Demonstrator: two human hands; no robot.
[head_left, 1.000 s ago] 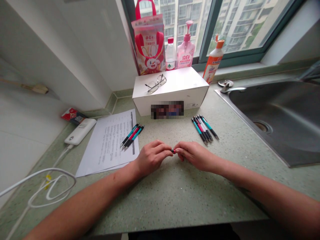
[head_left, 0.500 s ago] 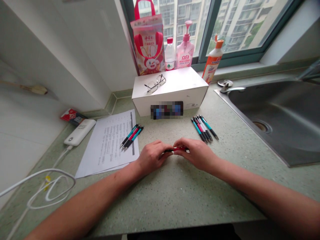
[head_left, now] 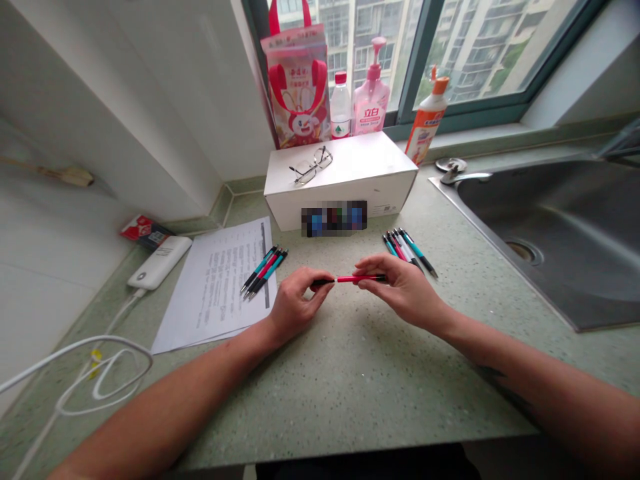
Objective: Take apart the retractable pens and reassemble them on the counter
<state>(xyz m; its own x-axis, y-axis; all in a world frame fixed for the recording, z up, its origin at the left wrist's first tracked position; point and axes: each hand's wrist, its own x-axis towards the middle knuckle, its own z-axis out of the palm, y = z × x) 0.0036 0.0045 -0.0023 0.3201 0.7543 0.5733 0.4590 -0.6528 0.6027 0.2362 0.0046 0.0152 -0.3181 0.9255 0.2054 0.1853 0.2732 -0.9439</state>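
Note:
A red and black pen (head_left: pixel 345 279) lies level between my hands, just above the counter. Its black end is pinched in the fingers of my left hand (head_left: pixel 296 300). At the other end, my right hand (head_left: pixel 403 288) grips the barrel with thumb and fingers. A thin pale gap or band shows between the black and red parts; I cannot tell whether they are joined. Three teal and red pens (head_left: pixel 264 273) rest on the printed sheets (head_left: pixel 210 287) left of my hands. Several teal, red and white pens (head_left: pixel 409 248) lie behind my right hand, which partly hides them.
A white box (head_left: pixel 345 160) with eyeglasses (head_left: pixel 313 165) on top stands at the back. Behind it are a pink bag (head_left: pixel 300 100) and bottles (head_left: pixel 371 100). The sink (head_left: pixel 560 247) is on the right. A white power bank (head_left: pixel 160 262) with a cable lies left.
My hands have moved slightly away from me and farther apart. More of the red barrel shows between them. My right hand now covers part of the right-hand pens.

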